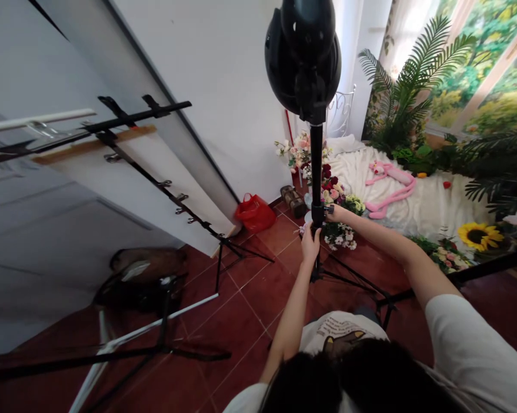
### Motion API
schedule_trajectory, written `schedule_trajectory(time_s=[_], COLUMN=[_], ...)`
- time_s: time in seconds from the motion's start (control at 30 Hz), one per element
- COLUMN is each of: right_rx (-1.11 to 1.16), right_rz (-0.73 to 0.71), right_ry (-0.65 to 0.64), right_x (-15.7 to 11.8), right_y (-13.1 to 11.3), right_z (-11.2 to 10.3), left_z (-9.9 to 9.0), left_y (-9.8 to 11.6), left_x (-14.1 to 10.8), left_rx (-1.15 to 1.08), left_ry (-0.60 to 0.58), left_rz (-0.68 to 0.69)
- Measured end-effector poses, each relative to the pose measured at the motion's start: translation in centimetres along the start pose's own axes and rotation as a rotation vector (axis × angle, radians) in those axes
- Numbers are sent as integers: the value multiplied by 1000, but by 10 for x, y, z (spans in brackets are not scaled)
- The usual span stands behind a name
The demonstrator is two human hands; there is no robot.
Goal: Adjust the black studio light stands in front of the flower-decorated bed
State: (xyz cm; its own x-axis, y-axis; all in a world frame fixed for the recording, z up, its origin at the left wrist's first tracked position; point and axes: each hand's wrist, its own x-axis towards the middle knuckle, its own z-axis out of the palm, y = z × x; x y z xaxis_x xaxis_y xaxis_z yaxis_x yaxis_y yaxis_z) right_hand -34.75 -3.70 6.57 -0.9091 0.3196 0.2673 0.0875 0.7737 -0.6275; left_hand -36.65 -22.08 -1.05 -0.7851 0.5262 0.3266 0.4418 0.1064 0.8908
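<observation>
A black light stand (317,166) rises upright in front of me, with a large black lamp head (303,57) on top. My left hand (310,245) is wrapped round the pole just below a black collar. On the right side of that collar, my right hand (336,213) has its fingers closed on a small black knob (328,210). The stand's spread legs (361,278) rest on the red tiled floor (258,289).
Flowers (332,192) stand behind the pole. At right lie a pink plush toy (396,175) on white cloth (434,201) and a sunflower (479,235). A red bag (256,213), a clamp-bearing backdrop stand (142,169) and a white pole (155,324) are at left.
</observation>
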Motion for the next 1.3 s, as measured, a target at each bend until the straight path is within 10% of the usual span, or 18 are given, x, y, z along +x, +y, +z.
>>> schedule_trajectory(time_s=[0.1,0.43,0.83,1.13,1.3], right_rx=[-182,-6,496,539,609], right_rz=[-6,-3,212,-29,-112], right_ry=[-105,302,466,504,250], right_x=[-23,-127,-49,2,0], right_y=[2,-8,-72,-135,-123], right_z=[8,64,58,-29,-55], left_z=[1,1,0,0,9], left_y=[-2,-4,-2,25,18], left_x=[0,1,-2,13,16], left_rx=[11,23,35,104,156], left_ry=[19,21,15,17,91], left_rz=[2,15,64,22,17])
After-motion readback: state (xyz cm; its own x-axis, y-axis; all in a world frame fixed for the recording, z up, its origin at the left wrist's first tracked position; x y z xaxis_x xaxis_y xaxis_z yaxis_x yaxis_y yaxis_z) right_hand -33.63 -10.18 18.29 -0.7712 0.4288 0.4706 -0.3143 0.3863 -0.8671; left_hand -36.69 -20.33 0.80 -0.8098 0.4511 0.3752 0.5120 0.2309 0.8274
